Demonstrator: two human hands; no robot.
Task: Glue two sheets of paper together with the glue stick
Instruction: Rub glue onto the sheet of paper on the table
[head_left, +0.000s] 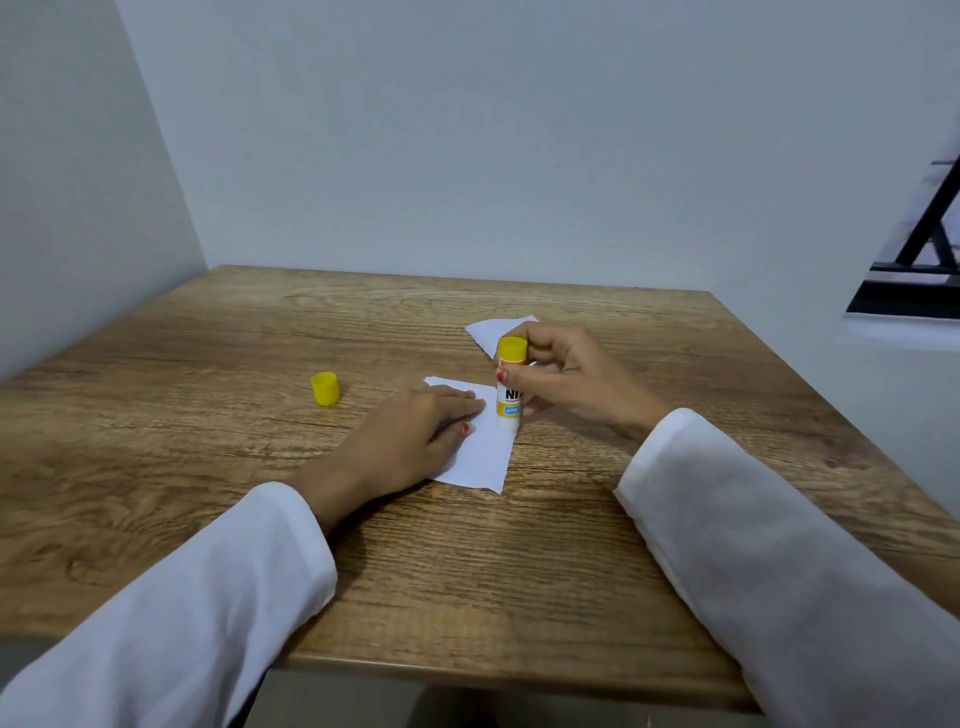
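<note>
The head camera looks down at a brown wooden table (208, 364). A small white sheet of paper (483, 452) lies flat near the middle. The left hand (415, 431) rests on its left side, fingers straight and together, pressing it down so it cannot slide.

The right hand (561, 379) holds the glue stick (509, 389), with the fingers and thumb curled round its upper part. The stick stands almost upright, yellow end on top. Its bottom end touches the right edge of the sheet. The yellow cap (325, 388) is off and sits alone on the table, well to the left of the hands.

A second sheet of paper (493, 330) lies farther back, partly hidden behind the right hand. It is apart from the first sheet.

So the step in hand looks like the gluing step: glue is going onto the first sheet. How much glue is already there cannot be seen.

Next, the stick should rub across the sheet while the left hand keeps the paper down. After that, the stick must be put down, and the far sheet picked up and laid on the sticky one, edges lined up, then pressed flat.
</note>
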